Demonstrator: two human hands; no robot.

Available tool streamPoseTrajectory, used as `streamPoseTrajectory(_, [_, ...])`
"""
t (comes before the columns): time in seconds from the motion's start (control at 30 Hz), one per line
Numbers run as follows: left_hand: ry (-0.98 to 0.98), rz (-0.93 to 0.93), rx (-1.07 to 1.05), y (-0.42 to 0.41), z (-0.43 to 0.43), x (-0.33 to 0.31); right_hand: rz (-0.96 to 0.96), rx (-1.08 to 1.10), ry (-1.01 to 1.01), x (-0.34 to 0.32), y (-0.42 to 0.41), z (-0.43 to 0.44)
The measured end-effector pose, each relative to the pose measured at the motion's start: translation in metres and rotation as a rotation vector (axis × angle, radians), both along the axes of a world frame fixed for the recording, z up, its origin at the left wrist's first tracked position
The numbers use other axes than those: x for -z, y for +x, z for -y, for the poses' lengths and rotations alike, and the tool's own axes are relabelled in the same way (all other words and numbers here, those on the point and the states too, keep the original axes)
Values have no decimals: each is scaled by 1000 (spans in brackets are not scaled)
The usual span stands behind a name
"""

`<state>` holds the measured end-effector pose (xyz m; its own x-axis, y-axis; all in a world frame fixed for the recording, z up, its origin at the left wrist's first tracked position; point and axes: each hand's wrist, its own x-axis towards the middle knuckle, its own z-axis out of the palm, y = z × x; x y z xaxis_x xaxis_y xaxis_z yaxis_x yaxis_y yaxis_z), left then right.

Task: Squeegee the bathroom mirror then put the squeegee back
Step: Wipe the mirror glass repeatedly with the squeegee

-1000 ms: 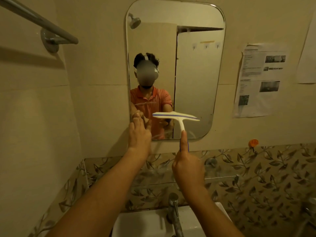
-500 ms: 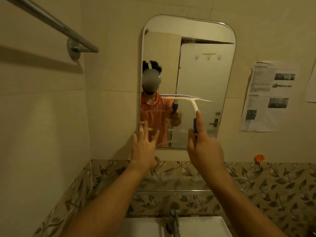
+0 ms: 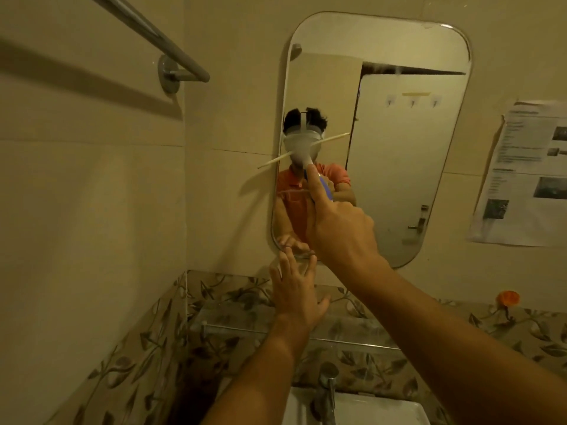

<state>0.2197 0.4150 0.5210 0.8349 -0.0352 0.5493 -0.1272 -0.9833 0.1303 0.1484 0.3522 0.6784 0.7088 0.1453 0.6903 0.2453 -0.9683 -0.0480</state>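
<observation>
The squeegee [image 3: 302, 153] is held up against the left part of the mirror [image 3: 408, 167], about mid-height. Its blade is tilted, the left end lower, and that end overhangs the mirror's left rim onto the wall. The blade is seen almost edge-on, so contact with the glass cannot be confirmed.

The right hand [image 3: 340, 231] is closed around the blue-and-white handle, with 1 finger laid straight along it. The lower handle and the remaining fingers are hidden behind the back of the hand.

The left hand [image 3: 296, 289] holds nothing. It is raised with its fingers spread and nearly straight, the fingertips just at the mirror's lower left corner. Whether they touch the rim cannot be told.

A reflected person is partly covered by the squeegee head and the right hand.

A towel rail [image 3: 147, 35] on the left wall is cut off at the upper edge. A paper notice [image 3: 527, 173] to the right of the mirror is cut off at the right edge, and its print is too blurred to read. A glass shelf [image 3: 245, 328] below the mirror is faint. A small orange object [image 3: 507, 297] on the tiled band cannot be identified. The tap [image 3: 328, 391] and basin [image 3: 383, 412] are cut off at the lower edge.
</observation>
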Motion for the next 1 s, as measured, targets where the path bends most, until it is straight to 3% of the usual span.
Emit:
streamPoseTrajectory(0.27, [-101, -52, 23, 9, 8, 5, -23, 58, -28, 14, 15, -2])
streamPoseTrajectory(0.5, [-174, 118, 50, 1, 9, 3, -82, 106, -36, 60, 11, 1])
streamPoseTrajectory(0.63, [-340, 214, 158, 0, 10, -2, -153, 131, -13, 100, 0, 10])
streamPoseTrajectory(0.67, [-272, 239, 153, 1, 11, -3, -172, 152, -36, 110, -2, 13])
streamPoseTrajectory(0.73, [-64, 108, 112, 2, 12, 0, -172, 176, -71, 130, -3, 21])
streamPoseTrajectory(0.87, [-78, -35, 32, 12, 10, 6, -194, 180, -69, 141, -8, 27])
streamPoseTrajectory(0.93, [-162, 3, 81, 12, 12, 6, -188, 151, -51, 130, -14, 26])
streamPoseTrajectory(1.0, [-416, 56, 165, 8, 11, 6, -144, 78, -8, 111, -19, 24])
